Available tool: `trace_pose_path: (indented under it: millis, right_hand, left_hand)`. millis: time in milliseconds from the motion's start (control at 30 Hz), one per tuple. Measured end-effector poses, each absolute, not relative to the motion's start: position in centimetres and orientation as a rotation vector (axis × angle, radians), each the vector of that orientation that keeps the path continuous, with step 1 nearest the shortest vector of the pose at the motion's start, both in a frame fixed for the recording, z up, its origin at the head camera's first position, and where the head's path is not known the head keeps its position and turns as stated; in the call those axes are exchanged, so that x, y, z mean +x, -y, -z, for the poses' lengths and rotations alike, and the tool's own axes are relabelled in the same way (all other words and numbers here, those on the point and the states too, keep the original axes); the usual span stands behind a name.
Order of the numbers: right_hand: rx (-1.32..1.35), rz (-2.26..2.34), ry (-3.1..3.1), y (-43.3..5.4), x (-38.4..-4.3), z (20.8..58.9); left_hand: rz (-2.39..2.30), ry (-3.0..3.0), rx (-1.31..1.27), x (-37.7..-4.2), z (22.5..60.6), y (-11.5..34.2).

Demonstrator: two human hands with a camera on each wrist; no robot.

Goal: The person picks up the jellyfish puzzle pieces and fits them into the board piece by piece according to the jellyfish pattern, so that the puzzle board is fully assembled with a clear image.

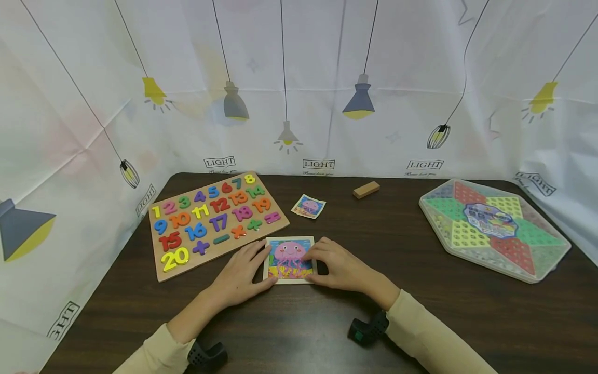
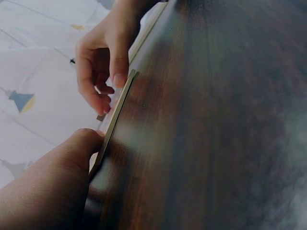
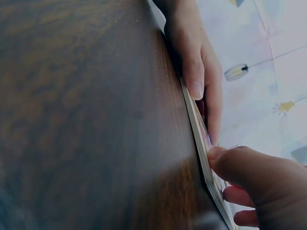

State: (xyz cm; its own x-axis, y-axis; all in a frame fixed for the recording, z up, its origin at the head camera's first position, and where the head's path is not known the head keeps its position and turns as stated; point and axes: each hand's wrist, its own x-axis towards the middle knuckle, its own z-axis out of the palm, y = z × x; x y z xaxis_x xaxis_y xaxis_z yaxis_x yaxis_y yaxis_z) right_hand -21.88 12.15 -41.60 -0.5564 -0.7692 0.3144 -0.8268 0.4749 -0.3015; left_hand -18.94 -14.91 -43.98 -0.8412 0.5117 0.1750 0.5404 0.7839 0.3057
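Observation:
A small jigsaw puzzle (image 1: 290, 259) in a pale frame, showing a pink tentacled sea creature, lies flat on the dark table between both hands. My left hand (image 1: 240, 275) rests along its left side, fingers fairly straight toward the upper left corner and thumb at the lower left. Bent fingers of my right hand (image 1: 340, 264) reach over the right side onto the picture, with the thumb at the lower right corner. In the right wrist view, the right thumb (image 3: 235, 160) presses on the puzzle's edge (image 3: 195, 122). The left wrist view shows the left thumb (image 2: 86, 141) against the frame.
A wooden number board (image 1: 224, 213) with colourful pieces stands close to the left hand. Behind the puzzle lie a small picture card (image 1: 309, 206) with a similar picture and a wooden block (image 1: 366, 189). At the right is a hexagonal game box (image 1: 495, 226). A printed cloth (image 1: 313, 67) hangs behind.

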Motion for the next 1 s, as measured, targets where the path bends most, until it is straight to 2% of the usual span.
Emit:
trace_pose_path:
  millis: [1000]
  right_hand:
    - [1.344,-0.797,2.552,-12.1,-21.5,42.7]
  left_hand:
    - [0.528,2.913,-0.837,-18.9,44.0,14.9]
